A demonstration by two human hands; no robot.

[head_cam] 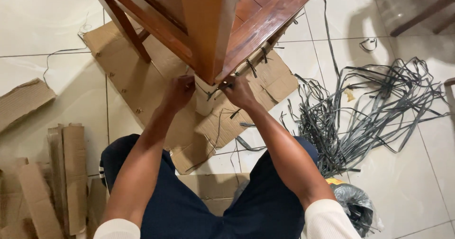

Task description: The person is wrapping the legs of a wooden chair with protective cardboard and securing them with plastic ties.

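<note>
Head view: I'm looking down at a wooden chair leg (208, 30) standing on flattened cardboard (142, 92) on the tiled floor.
Wrapping: pale padding (204, 99) sits around the foot of the leg.
Left hand (177, 93): fingers curled, pinching a grey strap (214, 91) against the padding.
Right hand (238, 91): clenched on the strap's other end.
Doing it well: I'd judge even tension from both sides matters.
Spare straps (369, 106): piled well apart, on my right.

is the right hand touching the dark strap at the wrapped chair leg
Touching. The head view shows the right hand with its fingers closed on the dark strap that crosses the pale wrapping on the chair leg; no gap shows between them.
</note>
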